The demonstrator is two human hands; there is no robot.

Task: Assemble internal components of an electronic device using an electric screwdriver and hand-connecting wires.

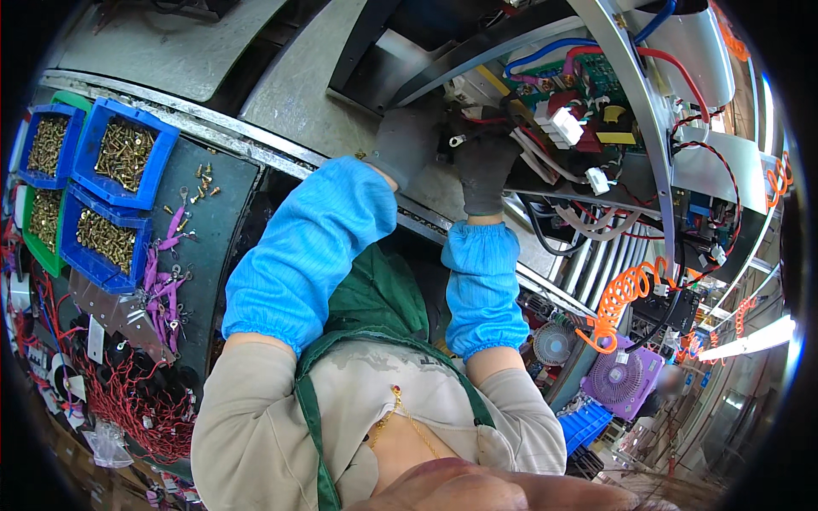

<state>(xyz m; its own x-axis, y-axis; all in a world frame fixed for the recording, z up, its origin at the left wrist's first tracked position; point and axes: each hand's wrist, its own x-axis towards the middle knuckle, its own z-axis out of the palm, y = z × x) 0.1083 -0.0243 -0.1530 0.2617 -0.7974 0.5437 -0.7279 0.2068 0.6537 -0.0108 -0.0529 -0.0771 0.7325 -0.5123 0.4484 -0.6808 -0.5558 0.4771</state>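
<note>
Both my hands wear dark grey gloves, below blue sleeve covers. My left hand [407,143] reaches to the lower edge of an open metal cabinet [626,81]. Its fingers blur into the dark interior, so I cannot tell what they touch. Close beside it, my right hand [487,170] is closed, and a small metal ring terminal [457,140] pokes out at its fingertips. The wire behind that terminal is mostly hidden by the glove. Several pale wires [535,157] run past the right hand to white connectors [561,126]. A green circuit board [603,78] sits deeper inside.
On the left, blue bins [119,200] of brass-coloured screws stand near loose purple-sleeved cables [160,289]. Red wires [141,409] lie tangled below them. A coiled orange hose [626,294] hangs at the right above a purple fan unit [620,375]. Metal rollers [596,260] run under the cabinet.
</note>
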